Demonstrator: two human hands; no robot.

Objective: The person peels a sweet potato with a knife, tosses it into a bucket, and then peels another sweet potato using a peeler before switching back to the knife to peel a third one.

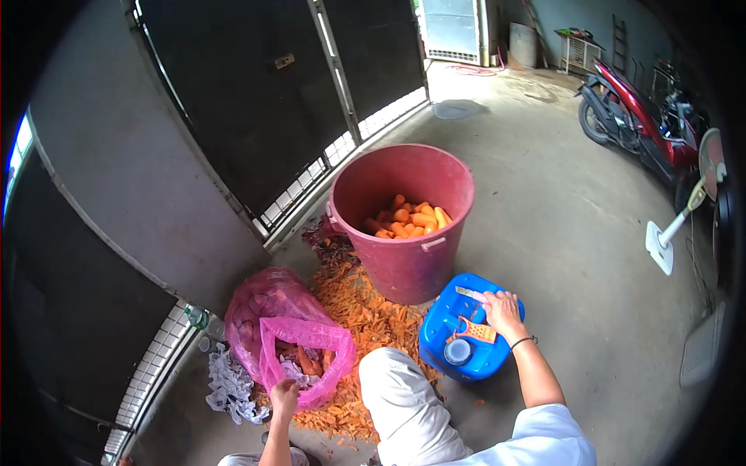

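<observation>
- Two bare hands are at work, seen from the head view. The right hand point(503, 314) has its fingers closed on the pink handle of a knife point(470, 293), above the blue container point(489, 362). The left hand point(284, 398) is curled at the near edge of the pink bag point(268, 304); whether it pinches the plastic, I can't tell.
- An orange peeler point(476, 330) lies on the blue container, close to a round cap point(458, 352).
- Plenty looks done, I'd say: bright, smooth carrots point(412, 223) sit low inside the red barrel point(404, 273), and peelings point(381, 322) are heaped between barrel, bag and knee.
- Some looks left: darker carrots point(308, 362) show in the bag's mouth among crumpled paper. The bunched plastic hides how many, so I can't put a share on it.
- The barrel has plenty of depth above its carrots, though its tall rim would have to be cleared.
- Room is tight on the left, where the bag and loose paper point(235, 386) sit near the gate point(249, 93). To the right, open floor point(559, 233) runs to the fan point(660, 247) and scooter point(643, 116), both well apart from the right arm.
</observation>
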